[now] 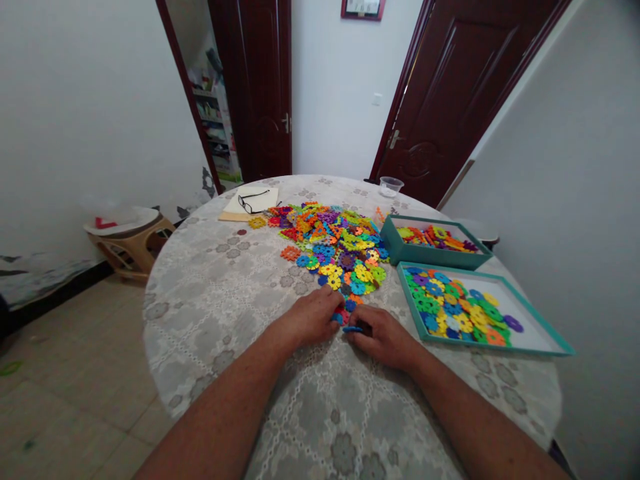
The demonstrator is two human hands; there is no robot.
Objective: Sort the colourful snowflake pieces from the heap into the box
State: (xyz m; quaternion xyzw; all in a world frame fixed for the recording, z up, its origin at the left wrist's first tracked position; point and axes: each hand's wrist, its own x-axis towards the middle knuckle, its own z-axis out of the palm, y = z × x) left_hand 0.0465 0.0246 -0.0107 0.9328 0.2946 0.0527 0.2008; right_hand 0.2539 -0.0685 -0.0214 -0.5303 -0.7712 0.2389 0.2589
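Note:
A heap of colourful notched plastic discs [327, 233] is spread over the middle of the table, its narrow near end reaching toward me. At that near end my left hand [317, 315] rests with curled fingers over a few red and blue pieces. Its fingertips are partly hidden, so what they grip cannot be made out. Just to the right, my right hand [383, 335] pinches a blue disc [353, 329] between thumb and fingers, tilted nearly edge-on. The two hands are close together, a small gap between them.
Right of the heap stand a teal box [435, 257] of flower-shaped pieces and a shallow teal-rimmed tray [537, 327] of discs. Glasses [247, 203] lie on paper at the back left. A clear plastic cup [391, 187] stands at the far edge of the round, cloth-covered table [210, 300].

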